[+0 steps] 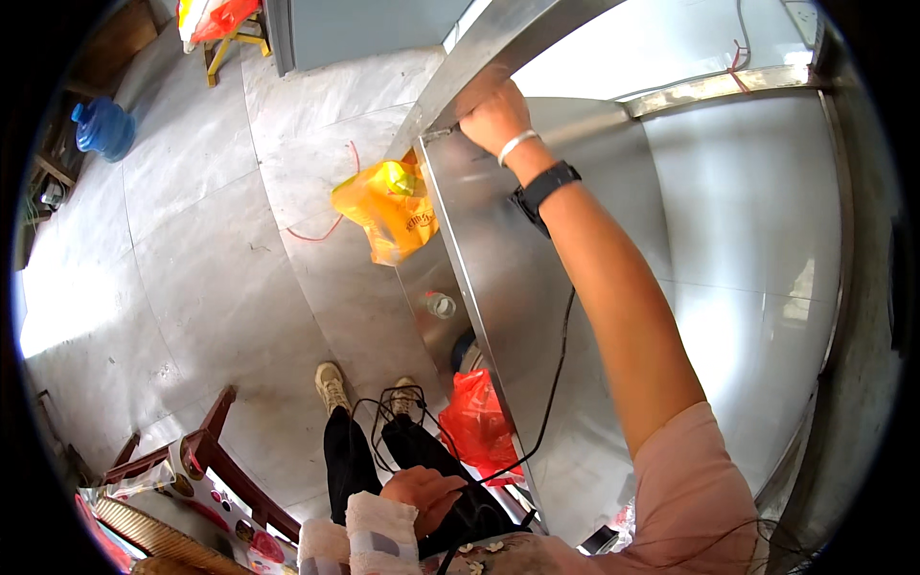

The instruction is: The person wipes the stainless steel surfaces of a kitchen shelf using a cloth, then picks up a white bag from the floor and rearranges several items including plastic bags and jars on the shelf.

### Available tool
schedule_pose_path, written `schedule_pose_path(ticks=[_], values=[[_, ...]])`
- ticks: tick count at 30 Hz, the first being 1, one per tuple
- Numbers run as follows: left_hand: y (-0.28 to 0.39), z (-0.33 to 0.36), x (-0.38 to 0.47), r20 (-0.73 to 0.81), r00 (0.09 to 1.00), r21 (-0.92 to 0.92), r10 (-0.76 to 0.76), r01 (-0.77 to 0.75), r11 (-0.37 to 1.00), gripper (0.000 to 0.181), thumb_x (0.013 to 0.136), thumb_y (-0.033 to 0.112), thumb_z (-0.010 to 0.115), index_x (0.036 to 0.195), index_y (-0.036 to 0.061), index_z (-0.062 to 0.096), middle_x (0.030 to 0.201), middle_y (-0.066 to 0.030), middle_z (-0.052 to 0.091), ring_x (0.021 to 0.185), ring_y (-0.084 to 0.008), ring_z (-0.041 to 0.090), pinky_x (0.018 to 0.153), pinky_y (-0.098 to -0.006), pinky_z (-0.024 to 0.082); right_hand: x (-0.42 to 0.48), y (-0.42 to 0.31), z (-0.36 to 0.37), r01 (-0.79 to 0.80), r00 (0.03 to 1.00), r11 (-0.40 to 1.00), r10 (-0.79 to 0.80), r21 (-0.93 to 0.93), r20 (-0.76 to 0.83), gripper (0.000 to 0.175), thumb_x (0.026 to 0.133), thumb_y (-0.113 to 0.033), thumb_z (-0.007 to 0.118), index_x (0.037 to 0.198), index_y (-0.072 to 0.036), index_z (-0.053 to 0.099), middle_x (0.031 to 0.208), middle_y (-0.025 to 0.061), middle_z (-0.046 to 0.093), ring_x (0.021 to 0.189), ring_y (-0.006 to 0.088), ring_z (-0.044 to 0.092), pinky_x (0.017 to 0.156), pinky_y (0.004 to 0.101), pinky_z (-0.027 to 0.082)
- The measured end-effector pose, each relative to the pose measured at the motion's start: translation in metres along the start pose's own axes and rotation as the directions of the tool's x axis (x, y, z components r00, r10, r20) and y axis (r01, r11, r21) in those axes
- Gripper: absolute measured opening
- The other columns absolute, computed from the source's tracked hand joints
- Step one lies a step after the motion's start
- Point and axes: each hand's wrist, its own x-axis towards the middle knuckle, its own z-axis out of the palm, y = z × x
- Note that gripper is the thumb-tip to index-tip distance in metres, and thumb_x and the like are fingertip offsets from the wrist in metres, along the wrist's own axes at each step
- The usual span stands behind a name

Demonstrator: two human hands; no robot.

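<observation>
At the bottom, my left hand [425, 496] is closed around a black cable [550, 402], whose loose loops hang over my shoes. White towelling-like cloth [381, 535] with grey patches covers the left wrist. From there the cable runs right, onto a stainless steel surface [532, 302]. My right hand [496, 108], slightly blurred, reaches to the far end of that surface, against a steel beam [467, 72]. Its fingers are partly hidden, so whether it grips anything cannot be told. A white bangle [516, 146] and a black wristband [550, 188] are on the right wrist.
A yellow plastic bag [392, 208] hangs at the steel edge. Below are a clear jar [440, 305] and a red plastic bag [478, 424]. A dark wooden chair [237, 467] stands at left; a blue water jug [106, 129] is on the tiled floor [208, 251].
</observation>
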Motion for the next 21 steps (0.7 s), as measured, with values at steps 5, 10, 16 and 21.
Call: schedule_pose_path(ticks=[5,10,16,21], values=[[-0.001,0.004,-0.008,-0.049,0.999,-0.004,0.022,-0.022,1.000,0.019,0.074,0.008,0.069,0.093,0.0084,0.068,0.067,-0.0078,0.058,0.065,-0.0266,0.058,0.055,-0.0380,0.044,-0.011,-0.003,0.006,0.125,0.992,0.992,-0.125,-0.025,-0.014,0.016,0.074,-0.014,0.056,0.083,-0.003,0.063,0.085,0.0129,0.064,0.087,0.0308,0.058,0.074,0.0435,0.050],[-0.002,0.008,-0.021,-0.072,0.995,-0.002,0.070,-0.071,0.998,0.015,0.076,0.011,0.067,0.091,0.0108,0.067,0.065,-0.0053,0.056,0.064,-0.0248,0.057,0.055,-0.0374,0.045,-0.047,-0.031,-0.010,0.030,0.999,0.994,-0.025,0.104,-0.048,0.029,0.070,-0.017,0.062,0.094,-0.002,0.061,0.102,0.0142,0.058,0.092,0.0351,0.054,0.082,0.0415,0.046],[0.019,-0.008,-0.034,-0.114,0.985,0.048,0.127,-0.122,0.991,0.018,0.074,0.008,0.069,0.091,0.0094,0.067,0.066,-0.0068,0.058,0.063,-0.0264,0.057,0.055,-0.0371,0.045,-0.068,-0.057,-0.019,-0.065,0.996,0.994,0.070,0.093,-0.054,0.041,0.067,-0.012,0.067,0.105,-0.002,0.058,0.106,0.0131,0.054,0.095,0.0359,0.052,0.084,0.0418,0.046],[0.041,-0.036,-0.043,-0.216,0.957,0.103,0.193,-0.175,0.979,0.017,0.072,0.009,0.070,0.089,0.0111,0.068,0.068,-0.0055,0.057,0.065,-0.0259,0.058,0.057,-0.0365,0.045,-0.070,-0.106,-0.027,-0.177,0.980,0.976,0.186,0.126,-0.068,0.039,0.066,-0.009,0.070,0.102,-0.003,0.059,0.103,0.0123,0.056,0.095,0.0327,0.053,0.084,0.0420,0.044]])
